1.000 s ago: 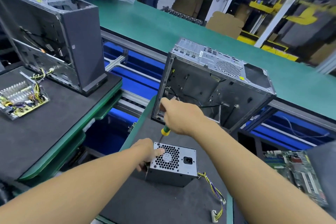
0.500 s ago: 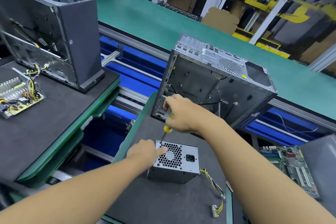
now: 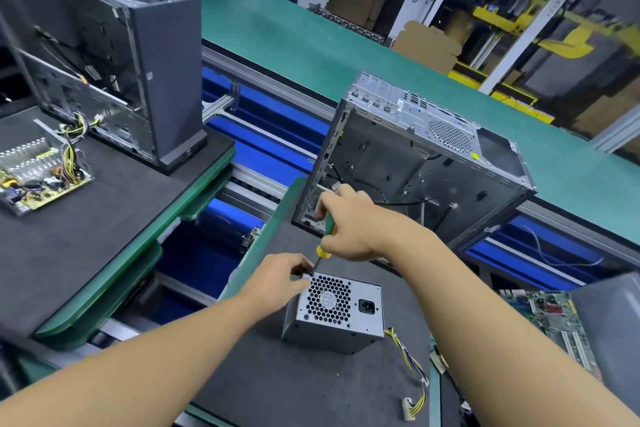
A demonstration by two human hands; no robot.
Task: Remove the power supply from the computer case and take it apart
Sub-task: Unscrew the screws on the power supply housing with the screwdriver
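I'd judge the power supply (image 3: 334, 314) a stiff, heavy box: my left hand (image 3: 280, 279) pinches its corner, my right hand (image 3: 349, 218) grips the screwdriver (image 3: 327, 236).

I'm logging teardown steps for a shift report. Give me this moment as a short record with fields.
unit: power supply out of the case, standing on the dark mat, cables trailing right
tool: screwdriver, tip at the fan face's upper left corner
right hand: grips the screwdriver handle
left hand: fingers at that corner; grip unclear
computer case: open, behind the unit
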